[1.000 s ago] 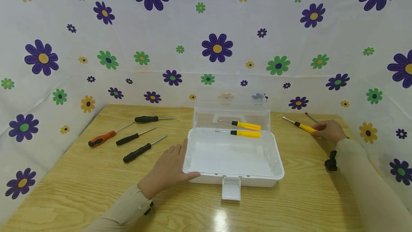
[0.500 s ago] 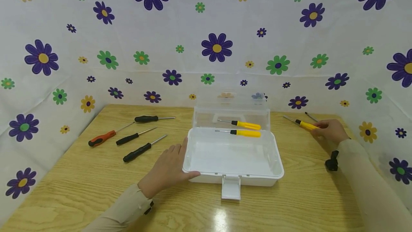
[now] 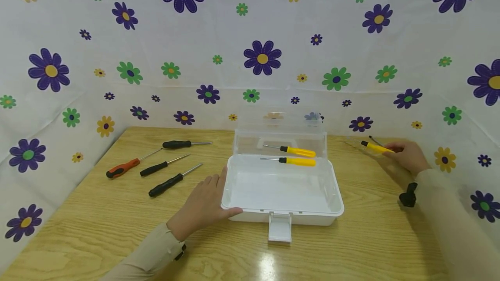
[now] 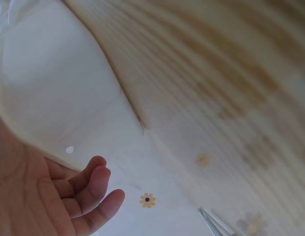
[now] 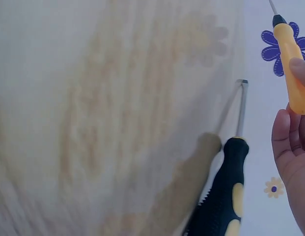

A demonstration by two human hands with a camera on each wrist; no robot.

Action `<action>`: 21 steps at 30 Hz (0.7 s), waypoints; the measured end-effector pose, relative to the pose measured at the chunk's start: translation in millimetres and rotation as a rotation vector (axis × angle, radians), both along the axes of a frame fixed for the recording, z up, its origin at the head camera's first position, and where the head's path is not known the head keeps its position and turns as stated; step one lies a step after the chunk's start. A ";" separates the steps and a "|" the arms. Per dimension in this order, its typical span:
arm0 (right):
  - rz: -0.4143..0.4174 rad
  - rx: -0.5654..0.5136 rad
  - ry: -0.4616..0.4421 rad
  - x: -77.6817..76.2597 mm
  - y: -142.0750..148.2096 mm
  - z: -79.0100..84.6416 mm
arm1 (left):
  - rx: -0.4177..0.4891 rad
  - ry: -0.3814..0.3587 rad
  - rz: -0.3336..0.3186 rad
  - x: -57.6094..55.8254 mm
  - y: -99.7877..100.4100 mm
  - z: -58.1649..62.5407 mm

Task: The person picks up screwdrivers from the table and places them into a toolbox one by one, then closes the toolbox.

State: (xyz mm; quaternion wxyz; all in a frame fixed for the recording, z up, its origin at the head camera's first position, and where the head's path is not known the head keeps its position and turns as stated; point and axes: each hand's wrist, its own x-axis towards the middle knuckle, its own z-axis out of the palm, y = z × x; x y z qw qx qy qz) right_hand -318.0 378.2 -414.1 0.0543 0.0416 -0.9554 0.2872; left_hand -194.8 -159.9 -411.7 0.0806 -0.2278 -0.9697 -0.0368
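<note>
My right hand [image 3: 410, 157] pinches the yellow handle of a screwdriver [image 3: 376, 147] at the back right, its tip pointing left; in the right wrist view the thumb lies on that handle [image 5: 291, 49]. Below it, a black-and-yellow screwdriver [image 5: 226, 182] lies on the table, mostly hidden by the hand in the head view. The left hand [image 3: 201, 203] rests against the left side of a white toolbox [image 3: 246, 217], thumb over its front rim. Two more yellow screwdrivers lie at the box's back: one [image 3: 300, 151] over the clear lid, the other [image 3: 300, 161] at the rear rim.
Left of the box, three black screwdrivers [image 3: 166, 186] and an orange-and-black one [image 3: 123, 168] lie on the wooden table [image 3: 117, 229]. The toolbox's clear lid [image 3: 242, 144] is folded back, and its white latch [image 3: 279, 231] hangs at the front. A flowered cloth [image 3: 218, 21] stands behind.
The right hand has lifted the yellow screwdriver a little and moved slightly right with it; its shadow now lies apart from it. The left hand and the box have stayed put.
</note>
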 end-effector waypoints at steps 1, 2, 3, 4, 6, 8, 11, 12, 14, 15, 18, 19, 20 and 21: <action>-0.004 -0.007 0.009 1.0 -1.2 2.3 | 0.002 0.002 -0.001 0.0 0.0 0.0; -0.005 -0.014 0.015 1.4 -1.6 3.9 | 0.004 0.003 -0.002 0.0 0.0 -0.1; -0.006 -0.017 0.018 1.9 -2.1 5.7 | 0.005 0.004 -0.003 0.1 0.0 -0.2; -0.003 -0.017 0.020 2.3 -2.4 7.5 | 0.005 0.006 -0.004 0.0 -0.2 -0.4; 0.002 -0.021 0.016 2.8 -2.7 10.8 | 0.007 0.006 -0.003 -0.1 -0.3 -0.5; 0.007 -0.023 0.009 3.5 -3.3 14.5 | 0.005 0.006 -0.001 -0.2 -0.4 -0.7; 0.012 -0.020 0.005 4.9 -4.5 20.3 | 0.006 0.008 0.001 -0.3 -0.4 -0.6; 0.014 -0.016 0.004 5.1 -4.8 22.5 | 0.004 0.009 0.001 -0.3 -0.4 -0.6; 0.008 -0.012 -0.001 5.8 -6.1 26.3 | 0.005 0.007 0.001 -0.2 -0.3 -0.5; 0.005 -0.008 -0.001 6.0 -6.7 28.1 | 0.007 0.006 0.002 -0.2 -0.3 -0.5; 0.009 -0.006 0.002 7.5 -8.3 33.9 | 0.005 0.005 0.002 -0.2 -0.3 -0.6; 0.014 -0.009 0.007 8.2 -9.3 35.8 | 0.005 0.005 0.002 -0.2 -0.2 -0.5; 0.022 -0.010 0.013 9.0 -10.0 38.1 | 0.005 0.005 0.001 -0.2 -0.2 -0.5; 0.031 -0.013 0.020 9.9 -11.0 40.4 | 0.005 0.005 0.001 -0.2 -0.1 -0.5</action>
